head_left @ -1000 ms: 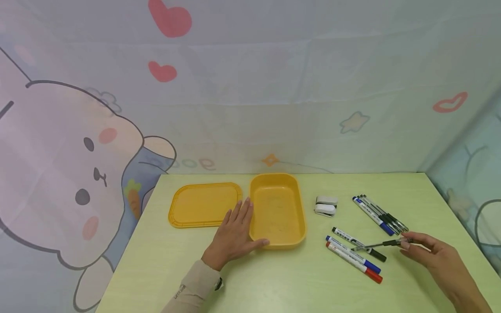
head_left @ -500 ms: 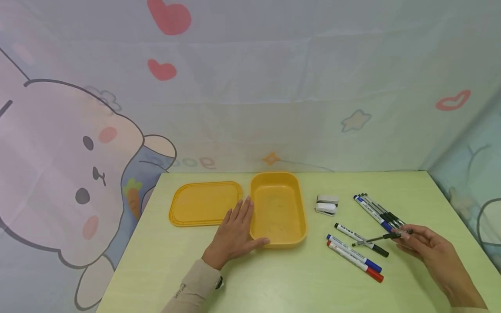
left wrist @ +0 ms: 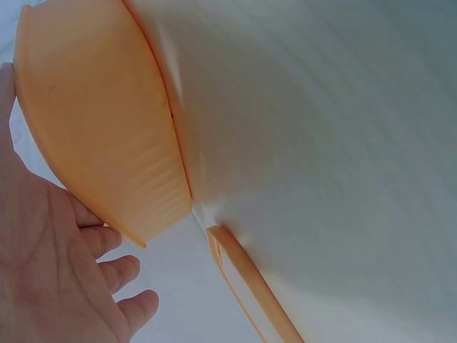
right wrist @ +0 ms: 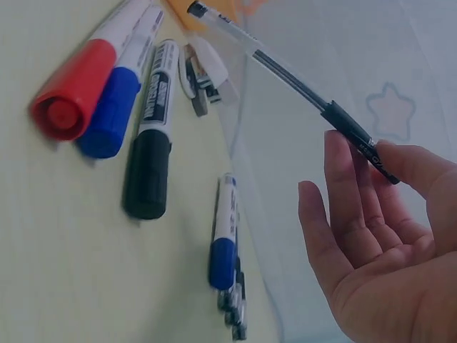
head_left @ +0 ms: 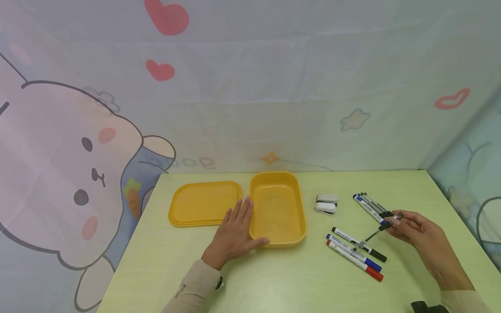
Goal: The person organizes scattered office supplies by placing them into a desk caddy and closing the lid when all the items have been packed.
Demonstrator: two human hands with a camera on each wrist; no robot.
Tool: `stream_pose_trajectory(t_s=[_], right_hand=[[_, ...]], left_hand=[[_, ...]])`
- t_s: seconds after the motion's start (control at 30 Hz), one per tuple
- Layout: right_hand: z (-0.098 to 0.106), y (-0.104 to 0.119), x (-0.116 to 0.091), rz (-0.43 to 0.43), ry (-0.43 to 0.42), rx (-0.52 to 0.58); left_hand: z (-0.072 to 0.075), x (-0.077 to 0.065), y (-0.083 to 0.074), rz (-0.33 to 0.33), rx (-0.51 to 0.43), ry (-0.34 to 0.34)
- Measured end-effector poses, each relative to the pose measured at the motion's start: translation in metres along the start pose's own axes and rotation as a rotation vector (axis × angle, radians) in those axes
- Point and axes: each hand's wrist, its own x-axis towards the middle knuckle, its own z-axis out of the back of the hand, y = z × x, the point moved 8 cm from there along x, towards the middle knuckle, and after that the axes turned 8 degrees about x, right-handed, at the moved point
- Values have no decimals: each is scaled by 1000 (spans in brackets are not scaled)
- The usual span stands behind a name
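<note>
My left hand (head_left: 234, 237) lies with fingers extended along the left side of a yellow plastic box (head_left: 303, 213), thumb at its near corner. The left wrist view has the fingers at the box's rim (left wrist: 43, 153). Between thumb and fingers, my right hand (head_left: 424, 241) pinches a clear gel pen (right wrist: 289, 77) by its dark grip end, the other end pointing over the markers. Below that pen lie a black whiteboard marker (head_left: 346, 237), a blue one (head_left: 369, 262) and a red one (head_left: 374, 273). Beyond the right hand's fingertips, another blue marker (head_left: 365, 208) lies beside several pens (head_left: 377, 206).
A flat yellow lid (head_left: 205, 204) lies left of the box. Two small staplers (head_left: 326, 208) stand between the box and the pens. A printed cloth (head_left: 250, 87) hangs behind the pale green table (head_left: 266, 287).
My right hand has moved up and to the left with the pen, which now slants more steeply in the head view. My left hand has stayed at the box.
</note>
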Motion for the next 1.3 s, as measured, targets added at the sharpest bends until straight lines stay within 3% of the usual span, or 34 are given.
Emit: stream_pose_trajectory(t_s=[0.53,0.93,1.3], right_hand=[[-25,16,27,-53,-31,-254],[-51,25,42,-15,25,-141],[-73,27,50,8,95,-87]], left_hand=[[2,0,-1,-4,-8,11],[8,4,1,-8,0,-9],[0,0,0,10,1,27]])
